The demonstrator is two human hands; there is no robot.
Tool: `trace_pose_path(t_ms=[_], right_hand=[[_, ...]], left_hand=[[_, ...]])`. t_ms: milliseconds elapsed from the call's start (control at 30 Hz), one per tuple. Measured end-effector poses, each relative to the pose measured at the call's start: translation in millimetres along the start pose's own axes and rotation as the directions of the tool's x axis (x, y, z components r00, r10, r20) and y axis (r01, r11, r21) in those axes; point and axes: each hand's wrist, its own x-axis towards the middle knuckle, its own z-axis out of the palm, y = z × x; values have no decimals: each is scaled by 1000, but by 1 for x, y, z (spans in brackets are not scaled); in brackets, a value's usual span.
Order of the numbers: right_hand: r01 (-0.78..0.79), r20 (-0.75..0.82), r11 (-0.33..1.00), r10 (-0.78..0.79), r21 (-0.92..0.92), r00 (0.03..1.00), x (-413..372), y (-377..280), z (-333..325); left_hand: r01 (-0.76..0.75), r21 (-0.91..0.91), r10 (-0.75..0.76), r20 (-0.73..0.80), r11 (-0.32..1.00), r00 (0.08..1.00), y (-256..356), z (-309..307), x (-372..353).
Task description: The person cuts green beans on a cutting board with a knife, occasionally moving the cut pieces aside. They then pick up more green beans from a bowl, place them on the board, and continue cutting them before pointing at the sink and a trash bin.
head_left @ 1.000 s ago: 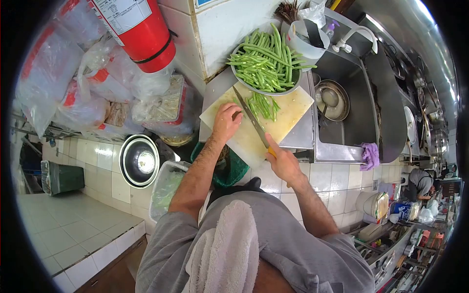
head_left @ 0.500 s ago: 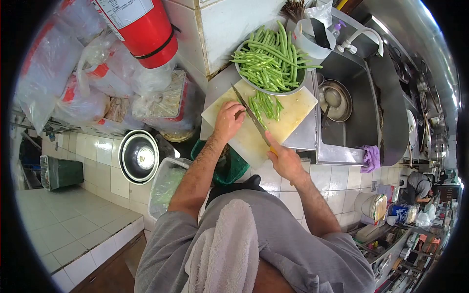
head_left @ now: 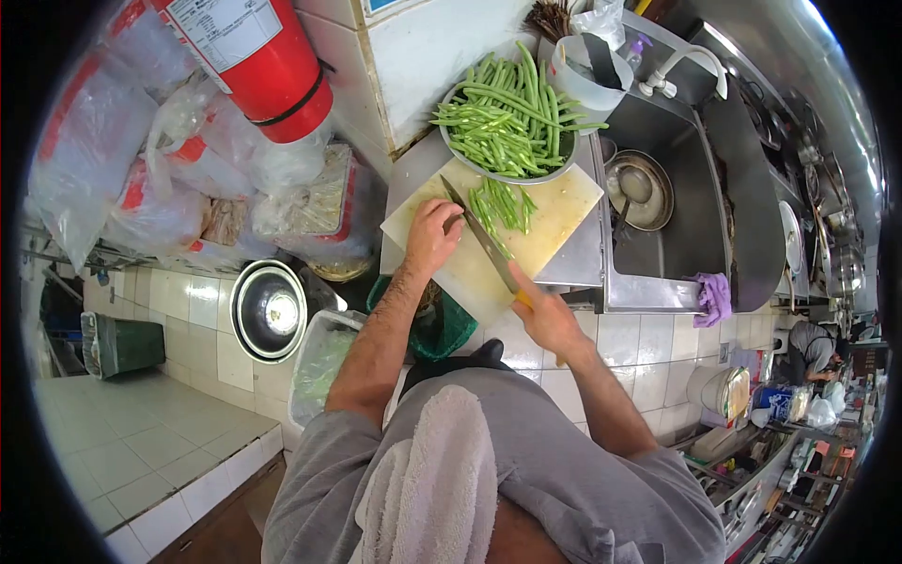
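Note:
My right hand [head_left: 547, 322] is wrapped round the yellow handle of a long knife [head_left: 486, 237], whose blade points up and left across a pale cutting board [head_left: 554, 221]. Close to the left side of the blade is my left hand [head_left: 433, 235], its fingers curled; what it holds, if anything, is hidden. Sliced green bean pieces [head_left: 505, 206] lie on the board, right of the blade. At the board's far edge stands a metal bowl [head_left: 567, 165] heaped with green beans [head_left: 512, 113], some cut and some whole.
A sink [head_left: 672, 226] holding a pan [head_left: 658, 195] with a ladle is on the right. Bagged containers [head_left: 301, 202] and a red fire extinguisher [head_left: 258, 66] are at left. Steel bowls [head_left: 270, 310] and a lined bin [head_left: 324, 362] stand below. Another person [head_left: 810, 350] is far right.
The whole view has shifted slightly. Both hands, the knife and the bean pieces keep nearly the same arrangement on the board.

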Motion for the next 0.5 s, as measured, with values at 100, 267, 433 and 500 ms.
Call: trace_pose_path(t_ms=[100,267,433,500], right_hand=[[-90,72,995,87,39,994,-25,5,-9],[-60,13,998,60,-27,998,-14,3,1],[-31,-13,987,29,-156,999,-4,-7,5],[-33,-13,991,32,-132,999,-14,-5,2]], left_hand=[[-18,-2,18,4,1000,1000,-2,0,1],[-41,-13,42,50,999,998,-6,-2,1],[-92,7,92,2,996,996,-4,-1,-2],[-112,20,112,-22,994,993,-2,1,-2]])
